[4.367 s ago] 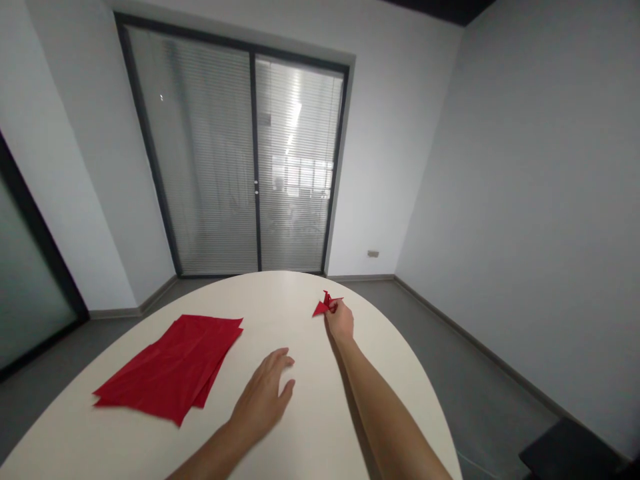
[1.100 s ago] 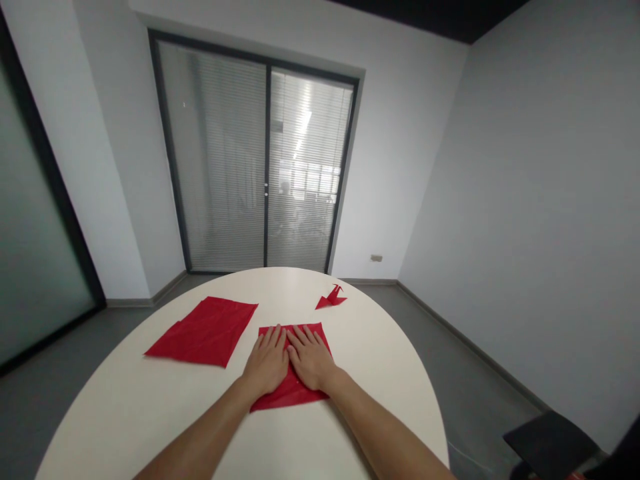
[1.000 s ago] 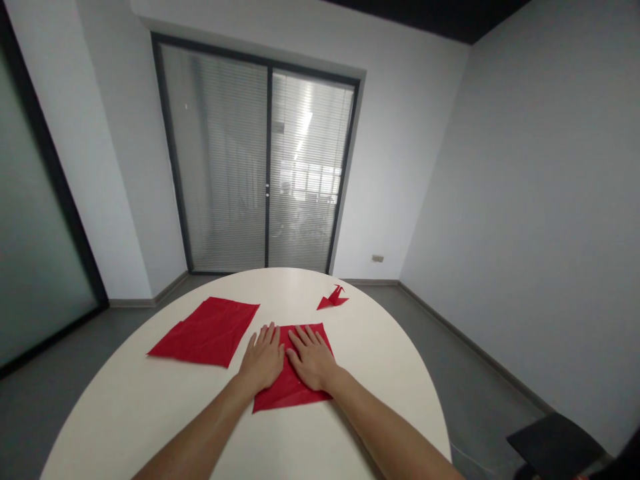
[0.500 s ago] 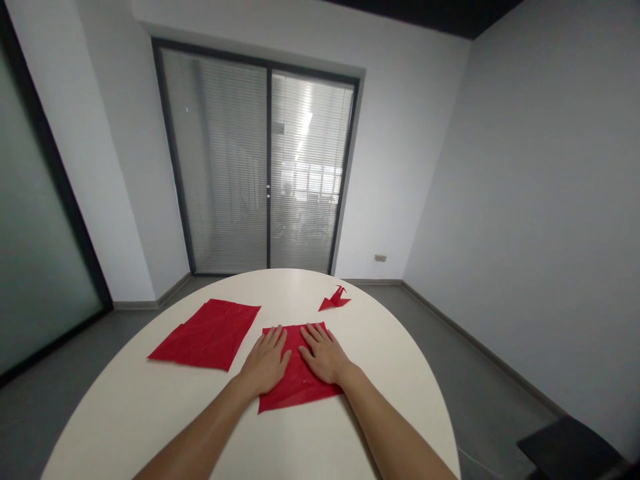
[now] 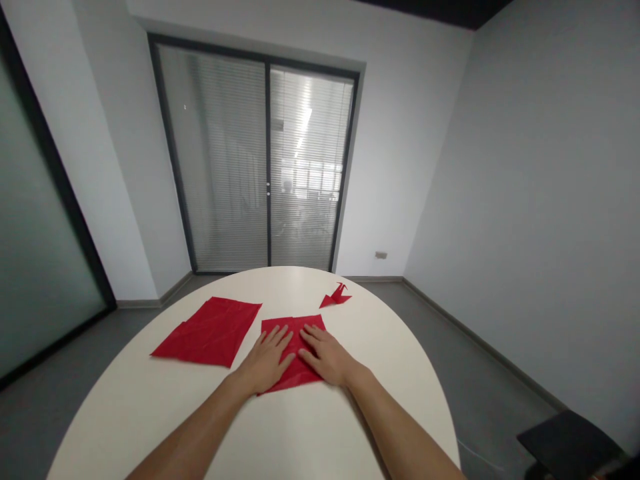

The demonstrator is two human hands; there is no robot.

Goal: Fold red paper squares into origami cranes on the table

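Note:
A single red paper sheet point(image 5: 295, 333) lies on the white round table point(image 5: 310, 427) in front of me. My left hand point(image 5: 264, 363) lies flat on its left part, fingers spread. My right hand point(image 5: 326, 355) lies flat on its right part, fingers stretched forward. Both palms press the sheet down and cover its near portion. A stack of red paper sheets point(image 5: 210, 330) rests to the left of my hands. A small folded red paper crane point(image 5: 336, 297) stands beyond the sheet, toward the table's far right edge.
Glass sliding doors with blinds point(image 5: 260, 160) fill the far wall. Grey floor surrounds the table. A dark chair or seat point(image 5: 570, 443) shows at the lower right corner. A frosted glass panel point(image 5: 35, 253) stands at the left.
Since the oldest frame my right hand let go of the crane, and one sheet now lies under both hands. In the last second the hands slid toward me over the sheet.

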